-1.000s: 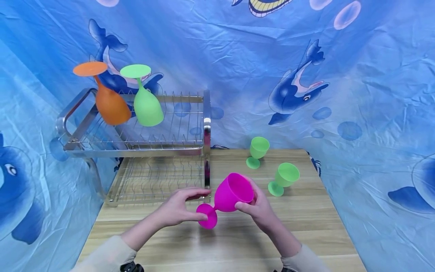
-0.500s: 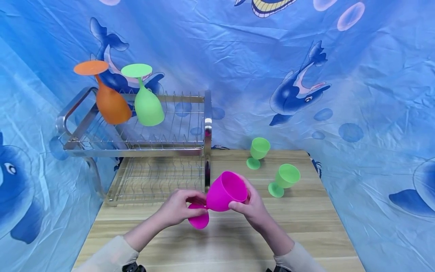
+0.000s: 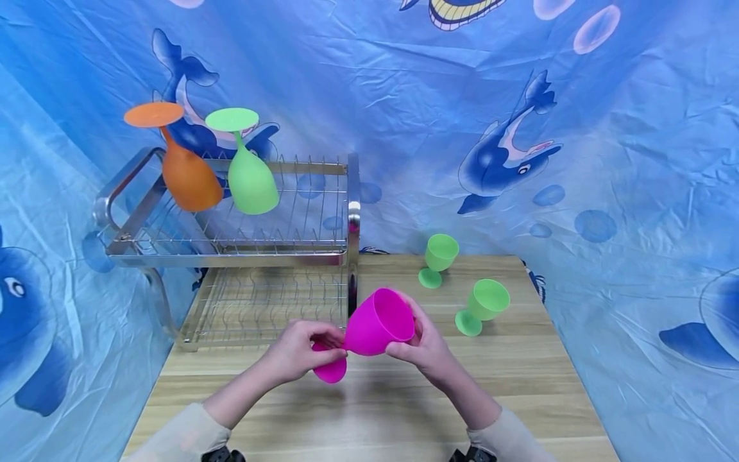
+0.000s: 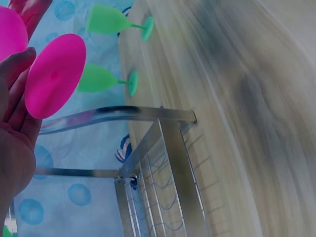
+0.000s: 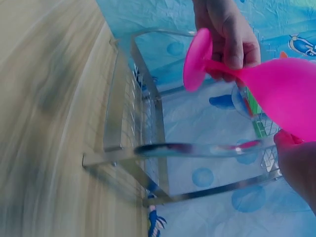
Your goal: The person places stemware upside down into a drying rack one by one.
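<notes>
Pink goblet (image 3: 372, 324) was held tilted, in front of the metal rack's (image 3: 231, 260) right end. Left hand (image 3: 301, 353) pinched the stem, no gap; right hand (image 3: 430, 350) curled wide round the bowl, likely splitting support for steadiness. Small green goblets (image 3: 441, 252) stood upright right of the rack. Orange goblet (image 3: 189, 176), large green goblet (image 3: 252, 183) sat inverted on the rack's upper tier, presumably for firmer seating.

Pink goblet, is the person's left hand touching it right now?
Touching. The right wrist view shows it plainly: the left hand pinches the pink goblet by its stem, with the thumb lying across it.
</notes>
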Available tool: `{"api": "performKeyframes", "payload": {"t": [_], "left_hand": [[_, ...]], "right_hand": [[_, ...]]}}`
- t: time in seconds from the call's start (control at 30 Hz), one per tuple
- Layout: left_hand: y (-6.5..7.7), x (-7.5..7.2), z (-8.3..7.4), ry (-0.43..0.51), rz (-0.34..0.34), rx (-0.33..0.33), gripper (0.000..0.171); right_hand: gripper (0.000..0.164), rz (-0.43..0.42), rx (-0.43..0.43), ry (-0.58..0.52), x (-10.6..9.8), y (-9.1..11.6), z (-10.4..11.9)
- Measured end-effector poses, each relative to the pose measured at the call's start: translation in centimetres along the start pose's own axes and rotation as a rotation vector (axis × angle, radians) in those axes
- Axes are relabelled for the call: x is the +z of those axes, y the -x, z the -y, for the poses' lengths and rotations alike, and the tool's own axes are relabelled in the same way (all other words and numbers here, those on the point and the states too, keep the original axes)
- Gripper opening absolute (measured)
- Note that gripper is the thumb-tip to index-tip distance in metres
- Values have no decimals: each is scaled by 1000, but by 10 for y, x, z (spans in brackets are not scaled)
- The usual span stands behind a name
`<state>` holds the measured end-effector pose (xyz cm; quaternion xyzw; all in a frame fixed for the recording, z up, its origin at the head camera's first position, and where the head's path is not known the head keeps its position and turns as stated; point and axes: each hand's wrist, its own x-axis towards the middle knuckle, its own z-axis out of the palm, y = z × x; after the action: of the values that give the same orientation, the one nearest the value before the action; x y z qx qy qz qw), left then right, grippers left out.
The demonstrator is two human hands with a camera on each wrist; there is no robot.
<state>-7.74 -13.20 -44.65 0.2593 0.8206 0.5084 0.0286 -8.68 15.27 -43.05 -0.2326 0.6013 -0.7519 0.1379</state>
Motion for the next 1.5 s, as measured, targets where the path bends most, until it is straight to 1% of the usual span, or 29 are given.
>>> {"api": "performKeyframes", "payload": {"t": [0.07,0.13,0.27,0.47,0.53,0.63,0.77,0.93,1.13,1.23,1.33,1.5], "left_hand": [[2,-4,0,-6,19,-18,10],[3,-8,0,-18,49,-41,10],[7,-18,1,-33,107,-76,10],[11,-31,4,-29,171,-82,11],[12,-34,4,-38,185,-85,11],[12,-37,4,-54,198,-91,11],[11,-41,4,-77,209,-83,12],[12,-44,4,-96,219,-83,12],[12,-48,4,-116,229,-85,12],[13,-49,3,-118,233,-77,12],[14,-49,3,-120,234,-70,13],[15,-50,3,-123,234,-70,13]], "right_hand": [[96,32,-10,44,-5,0,4],[99,72,-33,122,-11,-1,9],[101,139,-49,357,-21,-3,24],[111,238,-30,750,-26,-11,41],[114,266,-30,849,-25,-15,44],[115,301,-26,939,-24,-19,46],[113,348,-25,988,-20,-26,47],[110,390,-32,999,-16,-31,45],[105,413,-34,1004,-13,-36,41],[100,414,-37,988,-12,-37,38],[94,408,-39,947,-11,-39,33],[87,373,5,861,-12,-37,24]]}}
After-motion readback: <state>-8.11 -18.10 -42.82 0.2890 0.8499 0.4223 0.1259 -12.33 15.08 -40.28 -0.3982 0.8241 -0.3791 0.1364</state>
